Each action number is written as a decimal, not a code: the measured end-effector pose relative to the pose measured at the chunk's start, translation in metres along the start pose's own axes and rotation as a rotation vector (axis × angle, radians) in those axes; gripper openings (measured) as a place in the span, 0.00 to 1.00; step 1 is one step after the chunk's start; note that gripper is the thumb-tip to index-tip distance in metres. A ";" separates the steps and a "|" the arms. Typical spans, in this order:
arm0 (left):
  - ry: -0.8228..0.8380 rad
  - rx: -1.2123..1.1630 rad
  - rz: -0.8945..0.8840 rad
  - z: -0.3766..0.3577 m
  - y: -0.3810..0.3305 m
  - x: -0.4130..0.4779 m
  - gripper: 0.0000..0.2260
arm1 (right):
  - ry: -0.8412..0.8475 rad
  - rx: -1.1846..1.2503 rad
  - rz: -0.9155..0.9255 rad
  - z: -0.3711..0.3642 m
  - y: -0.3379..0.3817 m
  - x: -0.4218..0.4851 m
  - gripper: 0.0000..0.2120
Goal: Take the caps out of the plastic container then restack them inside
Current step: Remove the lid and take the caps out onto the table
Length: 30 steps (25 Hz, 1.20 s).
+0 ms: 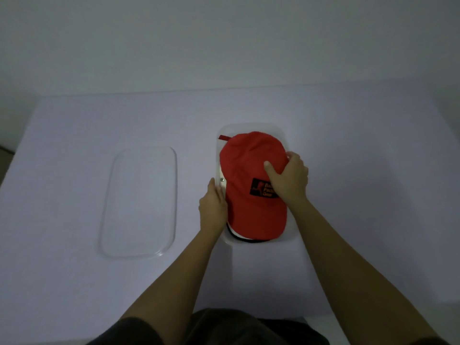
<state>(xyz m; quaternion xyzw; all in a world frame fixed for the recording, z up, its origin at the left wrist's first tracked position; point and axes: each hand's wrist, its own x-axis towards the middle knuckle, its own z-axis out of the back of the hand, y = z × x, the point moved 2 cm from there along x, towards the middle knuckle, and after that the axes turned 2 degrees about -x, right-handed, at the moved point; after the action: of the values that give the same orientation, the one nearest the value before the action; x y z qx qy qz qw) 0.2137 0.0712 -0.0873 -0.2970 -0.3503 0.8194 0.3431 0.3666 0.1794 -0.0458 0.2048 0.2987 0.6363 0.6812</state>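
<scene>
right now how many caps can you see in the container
3, possibly more hidden. The red cap lies on top in the plastic container; white brim and black brim edges peek out beneath it.

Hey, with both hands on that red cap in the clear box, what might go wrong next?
The right hand grips only the red fabric cap at its crown, so the caps beneath may snag and lift too. The clear plastic container could slide or tip unless the left hand steadies it.

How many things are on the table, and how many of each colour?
Red: 1, the red fabric cap
Clear: 2, the clear plastic container and the clear plastic lid
White and black brim edges peek out beneath; their count is hidden.
Total: 3 clearly seen
</scene>
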 end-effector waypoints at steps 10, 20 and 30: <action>-0.164 -0.147 -0.072 0.014 -0.029 -0.012 0.23 | -0.030 0.450 0.289 0.054 0.047 -0.003 0.13; 0.139 -0.456 -0.112 -0.029 -0.117 -0.017 0.15 | -0.214 0.543 0.189 0.119 0.009 0.044 0.16; 0.146 0.163 -0.347 -0.132 -0.128 -0.003 0.24 | -0.178 0.337 0.047 0.157 -0.093 0.131 0.18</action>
<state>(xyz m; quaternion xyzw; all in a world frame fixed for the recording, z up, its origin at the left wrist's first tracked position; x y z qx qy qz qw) 0.3565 0.1844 -0.0628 -0.2622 -0.3029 0.7499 0.5264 0.5418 0.3154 -0.0106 0.3784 0.3347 0.5724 0.6459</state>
